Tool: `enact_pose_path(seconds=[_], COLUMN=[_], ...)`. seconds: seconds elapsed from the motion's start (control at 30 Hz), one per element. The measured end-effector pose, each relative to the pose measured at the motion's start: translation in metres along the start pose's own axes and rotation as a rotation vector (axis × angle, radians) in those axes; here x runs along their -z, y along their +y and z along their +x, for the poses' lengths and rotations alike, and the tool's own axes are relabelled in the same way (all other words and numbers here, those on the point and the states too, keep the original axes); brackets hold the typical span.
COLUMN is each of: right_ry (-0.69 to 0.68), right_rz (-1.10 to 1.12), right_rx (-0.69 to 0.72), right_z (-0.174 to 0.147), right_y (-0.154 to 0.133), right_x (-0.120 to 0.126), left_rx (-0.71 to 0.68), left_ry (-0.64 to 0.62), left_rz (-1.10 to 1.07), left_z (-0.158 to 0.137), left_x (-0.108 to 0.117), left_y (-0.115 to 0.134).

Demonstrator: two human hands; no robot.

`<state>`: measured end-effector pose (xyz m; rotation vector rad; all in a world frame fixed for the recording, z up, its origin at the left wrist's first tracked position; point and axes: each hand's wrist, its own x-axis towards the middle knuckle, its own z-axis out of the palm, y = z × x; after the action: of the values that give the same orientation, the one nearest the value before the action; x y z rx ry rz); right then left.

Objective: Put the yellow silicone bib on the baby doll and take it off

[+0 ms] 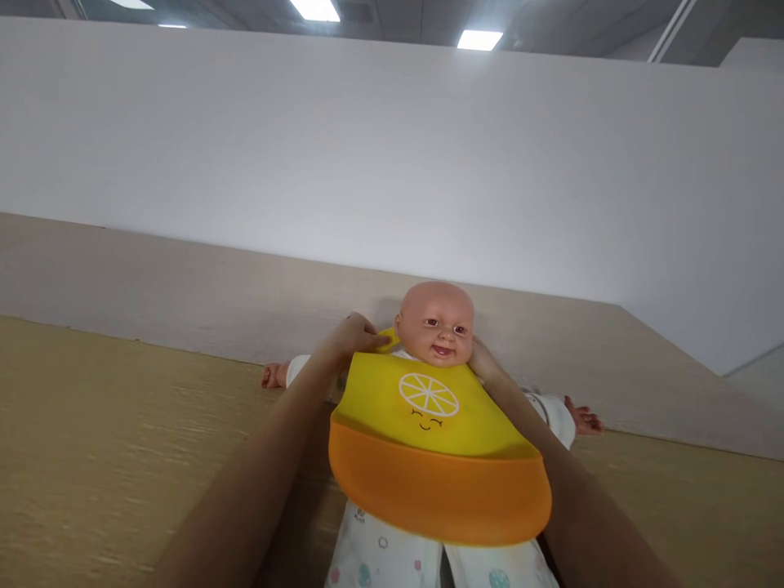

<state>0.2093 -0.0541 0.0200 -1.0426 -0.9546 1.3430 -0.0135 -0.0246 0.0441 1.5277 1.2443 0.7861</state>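
Note:
A baby doll (pixel 416 314) faces me, its arms stretched out to both sides. Over its chest hangs a yellow silicone bib (pixel 373 392) with a lemon slice and a smiling face printed on it. The bib's orange catch pocket (pixel 441 498) covers the doll's belly. Beside the doll's neck, on the left of the view, my left hand (pixel 357 333) is closed on the bib's yellow neck strap (pixel 388 339). My right hand (pixel 483 361) reaches behind the other side of the neck; its fingers are hidden by the doll's head.
Beneath the doll is a yellowish wood-look surface (pixel 122 441). A pale beige ledge or panel (pixel 184 286) runs behind the doll, below a tall white wall (pixel 367 147). The doll's white patterned trousers (pixel 385 555) show at the bottom edge.

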Motion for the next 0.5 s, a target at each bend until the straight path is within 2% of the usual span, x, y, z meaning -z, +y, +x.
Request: enact_pose_path(seconds=[0.03,0.1,0.2,0.27,0.4,0.5], right_ry=[0.027,0.066,0.061,0.060,0.034,0.026], right_rz=[0.013,0.035,0.029,0.008,-0.063,-0.096], right_rx=[0.004,-0.005,-0.035,-0.037,-0.033,-0.001], right_z=[0.0001,0.0002,0.0000,0.0003,0.0017,0.0018], right_y=[-0.0002,-0.0008,-0.0012,-0.0009,0.0006,0.0013], right_x=[-0.0001,-0.0006,-0.0010,-0.0005,0.0016,0.0019], left_rx=[-0.012,-0.029,-0.022,0.001,0.008,-0.027], left_ry=[0.043,0.039,-0.008,0.007,0.017,-0.028], left_rz=[0.120,0.285,0.391,0.431,0.418,0.253], left_z=[0.0008,0.0015,0.0001,-0.0014,-0.0040,-0.0044], left_x=[0.0007,0.0020,0.0036,0.0046,0.0069,0.0079], left_y=[-0.0002,0.0012,0.0059,0.0086,0.0092,0.0051])
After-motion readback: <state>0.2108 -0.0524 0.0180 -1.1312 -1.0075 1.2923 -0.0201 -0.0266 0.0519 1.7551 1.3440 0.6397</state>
